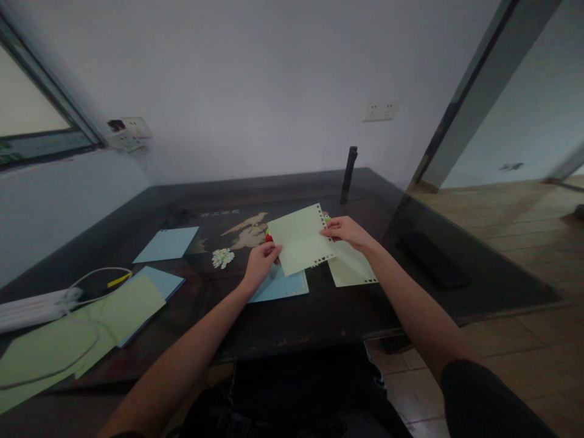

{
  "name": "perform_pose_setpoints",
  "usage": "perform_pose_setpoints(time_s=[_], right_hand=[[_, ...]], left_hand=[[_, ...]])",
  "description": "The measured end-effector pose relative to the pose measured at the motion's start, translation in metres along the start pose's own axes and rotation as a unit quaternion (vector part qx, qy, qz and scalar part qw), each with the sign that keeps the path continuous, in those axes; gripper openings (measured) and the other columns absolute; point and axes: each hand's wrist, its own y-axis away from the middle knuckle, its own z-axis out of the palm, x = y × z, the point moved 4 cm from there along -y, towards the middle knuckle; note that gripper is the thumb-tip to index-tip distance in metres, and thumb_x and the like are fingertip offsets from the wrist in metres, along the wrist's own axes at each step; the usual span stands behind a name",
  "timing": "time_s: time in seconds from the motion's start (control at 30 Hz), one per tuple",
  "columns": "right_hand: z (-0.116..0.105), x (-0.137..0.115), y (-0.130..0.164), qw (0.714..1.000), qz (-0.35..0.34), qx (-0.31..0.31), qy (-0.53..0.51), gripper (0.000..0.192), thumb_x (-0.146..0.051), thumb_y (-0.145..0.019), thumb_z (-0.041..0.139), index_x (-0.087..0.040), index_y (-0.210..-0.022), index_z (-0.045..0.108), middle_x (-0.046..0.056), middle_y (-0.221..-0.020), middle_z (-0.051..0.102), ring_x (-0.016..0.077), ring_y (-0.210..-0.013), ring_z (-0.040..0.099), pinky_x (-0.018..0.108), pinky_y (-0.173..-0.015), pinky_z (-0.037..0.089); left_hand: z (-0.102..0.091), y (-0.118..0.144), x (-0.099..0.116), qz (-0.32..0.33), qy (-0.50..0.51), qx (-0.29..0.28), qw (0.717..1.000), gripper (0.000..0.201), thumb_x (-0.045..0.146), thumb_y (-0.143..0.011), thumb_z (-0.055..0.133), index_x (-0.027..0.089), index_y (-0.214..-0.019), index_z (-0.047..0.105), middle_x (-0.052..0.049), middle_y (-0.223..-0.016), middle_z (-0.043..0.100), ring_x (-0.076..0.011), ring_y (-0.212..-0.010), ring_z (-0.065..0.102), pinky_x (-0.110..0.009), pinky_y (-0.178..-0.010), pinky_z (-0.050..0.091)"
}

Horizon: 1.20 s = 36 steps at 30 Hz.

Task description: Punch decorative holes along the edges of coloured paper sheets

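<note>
Held up over the middle of the dark table is a pale green sheet of paper with punched shapes along its right and lower edges. My left hand pinches its left side, and my right hand grips its right edge. Below it lies a light blue sheet, partly covered. Another pale green sheet with punched holes rests under my right forearm. Small red and green bits peek out behind the held sheet, too hidden to name. Left of my left hand is a little pile of pale paper bits.
On the left lie a blue sheet, green sheets over blue ones, a white power strip and a loose cable. A black upright stick-like object stands at the back; a flat black object lies right. Wall sockets are behind.
</note>
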Motion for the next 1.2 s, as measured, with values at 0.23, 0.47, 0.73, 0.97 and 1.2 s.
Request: perform_pose_setpoints(time_s=[0.23, 0.47, 0.73, 0.97, 1.2], right_hand=[[-0.026, -0.013, 0.028, 0.995, -0.004, 0.099, -0.01, 0.019, -0.031, -0.068, 0.07, -0.016, -0.074, 0.061, 0.005, -0.073, 0.067, 0.0124, -0.06, 0.058, 0.027, -0.058, 0.048], [-0.075, 0.021, 0.066, 0.982, 0.024, 0.185, -0.024, 0.032, -0.033, -0.068, 0.071, -0.015, -0.093, 0.061, 0.008, -0.079, 0.07, 0.0159, -0.062, 0.063, 0.028, -0.056, 0.05], [-0.083, 0.064, 0.095, 0.982, 0.091, 0.166, -0.013, 0.037, -0.034, -0.06, 0.074, -0.016, -0.09, 0.06, 0.003, -0.064, 0.067, 0.0138, -0.05, 0.057, 0.023, -0.044, 0.041], [-0.084, 0.065, 0.094, 0.981, 0.091, 0.168, 0.043, 0.036, -0.033, -0.061, 0.072, -0.013, -0.089, 0.062, 0.001, -0.057, 0.064, 0.013, -0.048, 0.055, 0.023, -0.044, 0.038], [-0.086, 0.077, 0.089, 0.976, 0.09, 0.169, 0.105, 0.032, -0.029, -0.061, 0.069, -0.013, -0.088, 0.062, -0.002, -0.052, 0.058, 0.0125, -0.047, 0.052, 0.024, -0.046, 0.037]], left_hand=[[0.018, -0.02, 0.028, -0.015, 0.027, -0.002, 1.0, 0.026, 0.039, -0.073, 0.063, 0.015, -0.065, 0.059, 0.002, -0.048, 0.056, -0.0104, -0.046, 0.051, -0.022, -0.05, 0.042], [0.075, -0.03, 0.049, -0.003, -0.087, -0.106, 0.991, 0.038, 0.04, -0.081, 0.052, 0.015, -0.053, 0.056, 0.0, -0.045, 0.056, -0.0099, -0.041, 0.048, -0.022, -0.047, 0.036], [0.114, -0.019, 0.038, 0.004, -0.285, -0.135, 0.949, 0.037, 0.039, -0.077, 0.058, 0.017, -0.047, 0.06, -0.005, -0.049, 0.059, -0.0155, -0.05, 0.054, -0.027, -0.055, 0.039], [0.123, -0.016, 0.034, -0.005, -0.326, -0.147, 0.934, 0.037, 0.042, -0.077, 0.057, 0.016, -0.05, 0.062, -0.008, -0.054, 0.063, -0.0185, -0.057, 0.059, -0.029, -0.062, 0.044], [0.126, -0.013, 0.031, -0.004, -0.37, -0.153, 0.916, 0.037, 0.042, -0.079, 0.054, 0.017, -0.054, 0.063, -0.011, -0.06, 0.065, -0.0236, -0.066, 0.063, -0.033, -0.066, 0.046]])
